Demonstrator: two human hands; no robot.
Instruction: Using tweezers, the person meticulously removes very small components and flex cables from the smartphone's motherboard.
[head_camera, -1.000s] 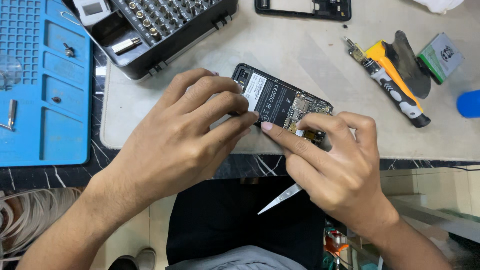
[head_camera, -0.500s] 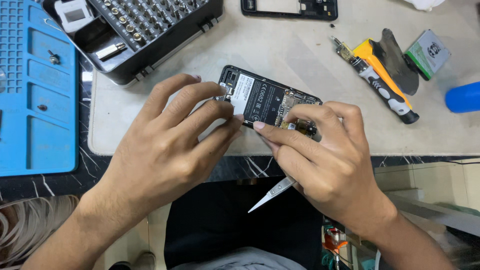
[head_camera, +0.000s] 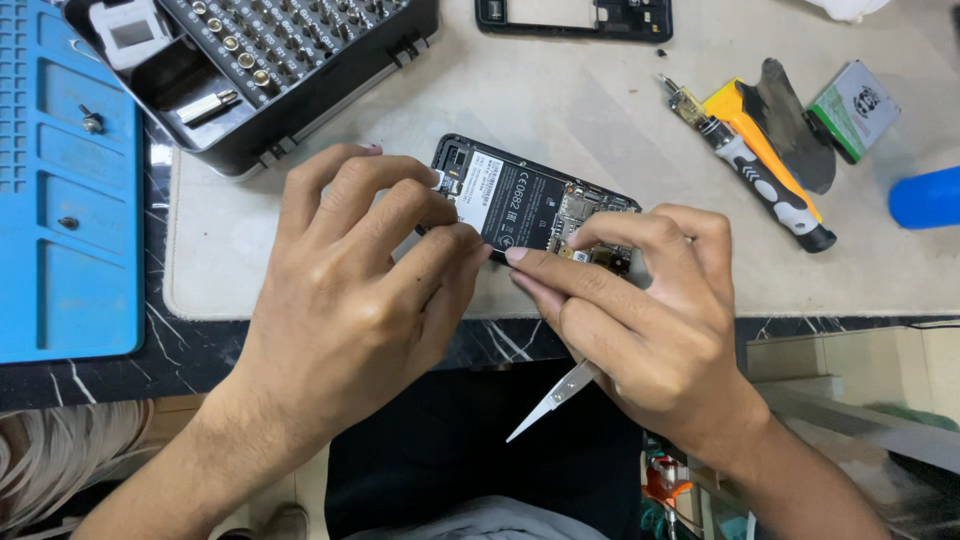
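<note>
Two bare hands are gathered over a black smartphone with its back cover removed (head_camera: 530, 205), which lies on a pale beige work mat (head_camera: 560, 110) near the front edge of the bench. The phone's left end is clasped by the left hand (head_camera: 350, 290), its fingers curled down onto the casing and its thumb pressed at the lower edge. The phone's exposed circuit-board end is pinched by the right hand (head_camera: 640, 320), and a pair of slim silver metal tweezers (head_camera: 550, 402) is gripped in the same palm, the tips pointing down-left off the bench edge. An open black case of screwdriver bits (head_camera: 290, 50) is seen at the upper left, beside a blue plastic parts tray (head_camera: 60, 190). An orange-and-black handled tool (head_camera: 760, 165) lies well apart to the right.
</note>
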